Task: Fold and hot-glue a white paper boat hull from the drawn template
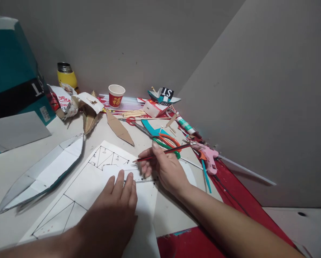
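Note:
My right hand (164,166) is closed round a red and black pencil (173,149). The pencil's tip is just over a white sheet of paper (78,182), close to the right end of a drawn figure. Black ruled lines, triangles and small letters are on the sheet. Flat on the paper lies my left hand (114,208), fingers stretched out over the edge of a pale, see-through strip that looks like a ruler (137,172). The hands partly cover this strip. Left of the sheet rests a folded white paper boat shape (50,168).
Behind my right hand are orange-and-green-handled scissors (169,141), a cardboard cutout (119,128) and a pink glue gun (210,157). A paper cup (116,96), a yellow bottle (66,76) and a small boat model (164,96) stand near the wall. A teal box (12,71) is at left.

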{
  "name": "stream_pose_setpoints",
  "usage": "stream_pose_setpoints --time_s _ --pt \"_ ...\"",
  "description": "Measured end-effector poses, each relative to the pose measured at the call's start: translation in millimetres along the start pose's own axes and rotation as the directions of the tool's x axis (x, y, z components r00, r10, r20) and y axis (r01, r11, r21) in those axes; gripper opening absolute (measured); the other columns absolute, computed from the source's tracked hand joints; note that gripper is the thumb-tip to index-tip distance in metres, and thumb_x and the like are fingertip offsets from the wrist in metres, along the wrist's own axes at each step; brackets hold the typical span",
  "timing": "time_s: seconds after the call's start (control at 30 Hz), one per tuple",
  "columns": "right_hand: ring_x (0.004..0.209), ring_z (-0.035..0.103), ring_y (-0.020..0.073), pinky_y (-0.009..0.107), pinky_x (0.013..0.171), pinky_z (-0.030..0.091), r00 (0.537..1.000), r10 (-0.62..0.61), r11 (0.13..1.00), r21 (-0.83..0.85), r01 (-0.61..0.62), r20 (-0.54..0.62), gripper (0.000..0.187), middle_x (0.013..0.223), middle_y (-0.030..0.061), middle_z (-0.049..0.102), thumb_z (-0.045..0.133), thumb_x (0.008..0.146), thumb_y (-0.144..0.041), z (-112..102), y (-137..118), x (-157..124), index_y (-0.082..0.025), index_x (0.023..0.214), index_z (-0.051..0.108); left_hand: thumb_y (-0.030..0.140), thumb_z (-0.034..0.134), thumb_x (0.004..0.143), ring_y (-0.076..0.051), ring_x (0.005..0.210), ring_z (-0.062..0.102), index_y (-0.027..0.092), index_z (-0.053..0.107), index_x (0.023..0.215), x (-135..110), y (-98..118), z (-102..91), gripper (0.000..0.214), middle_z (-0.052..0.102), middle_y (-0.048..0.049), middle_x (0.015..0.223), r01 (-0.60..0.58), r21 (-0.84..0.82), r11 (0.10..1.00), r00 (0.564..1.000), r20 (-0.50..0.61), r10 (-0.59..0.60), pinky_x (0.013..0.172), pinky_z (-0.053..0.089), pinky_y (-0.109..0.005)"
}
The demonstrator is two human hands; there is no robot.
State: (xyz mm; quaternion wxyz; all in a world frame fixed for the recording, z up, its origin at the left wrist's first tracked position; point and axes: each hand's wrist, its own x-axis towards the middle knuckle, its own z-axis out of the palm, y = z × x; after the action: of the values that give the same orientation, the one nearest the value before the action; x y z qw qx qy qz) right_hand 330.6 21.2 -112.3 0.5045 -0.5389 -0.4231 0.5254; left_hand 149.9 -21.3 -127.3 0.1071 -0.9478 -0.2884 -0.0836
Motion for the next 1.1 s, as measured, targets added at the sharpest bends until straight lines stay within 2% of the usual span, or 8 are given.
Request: stream_pose_setpoints --time_s 0.23,0.57,0.83,0.97,1.1 --pt "0.044 0.053 0.0079 0.017 0.041 0.048 0.996 0.043 0.999 -0.009 -0.043 0.078 0.027 0.055 -0.0012 0.061 0.078 0.07 -0.038 -6 -2 7 -0.015 0.072 0.064 0.039 0.058 0.084 -0.038 0.114 0.061 0.005 0.066 0.12 2 -1 -3.4 0.05 0.061 -0.0211 0.127 0.003 -0.037 0.999 0.999 -0.033 -0.005 0.088 0.048 -0.046" --pt "0.041 0.053 0.0066 0.016 0.041 0.046 0.984 0.139 0.99 -0.043 -0.135 0.112 0.031 0.053 -0.0027 0.061 0.076 0.07 -0.04 -8 -3 10 -0.016 0.068 0.057 0.035 0.058 0.084 -0.039 0.113 0.061 0.002 0.066 0.12 4 0 -5.1 0.05 0.062 -0.023 0.127 -0.007 -0.025 1.0 1.0 -0.017 0.007 0.089 0.048 -0.046" --pt "0.05 0.055 0.0076 0.016 0.042 0.041 0.983 0.074 0.982 -0.186 -0.042 0.168 0.035 0.064 0.0007 0.064 0.063 0.082 -0.049 -6 -5 4 -0.016 0.074 0.058 0.034 0.054 0.086 -0.041 0.118 0.056 0.0 0.065 0.121 2 0 -6.6 0.05 0.06 -0.0256 0.129 -0.03 -0.055 0.998 0.999 0.014 0.031 0.091 0.045 -0.047" --pt "0.053 0.055 0.0084 0.018 0.045 0.042 0.972 0.004 0.985 -0.167 0.036 0.233 0.029 0.066 0.0002 0.064 0.065 0.082 -0.045 -2 -6 2 -0.017 0.079 0.057 0.036 0.053 0.086 -0.042 0.118 0.056 0.0 0.064 0.121 2 0 -5.2 0.051 0.06 -0.0263 0.128 -0.028 -0.057 0.998 0.999 0.024 0.029 0.093 0.043 -0.049" --pt "0.05 0.051 0.0079 0.019 0.045 0.039 0.964 -0.011 0.981 -0.184 0.062 0.265 0.022 0.066 -0.0003 0.063 0.066 0.082 -0.038 0 -6 1 -0.017 0.079 0.058 0.036 0.052 0.086 -0.041 0.118 0.055 0.0 0.064 0.12 0 0 -4.1 0.051 0.06 -0.0261 0.129 -0.045 -0.047 0.998 0.999 0.001 0.045 0.093 0.041 -0.049"
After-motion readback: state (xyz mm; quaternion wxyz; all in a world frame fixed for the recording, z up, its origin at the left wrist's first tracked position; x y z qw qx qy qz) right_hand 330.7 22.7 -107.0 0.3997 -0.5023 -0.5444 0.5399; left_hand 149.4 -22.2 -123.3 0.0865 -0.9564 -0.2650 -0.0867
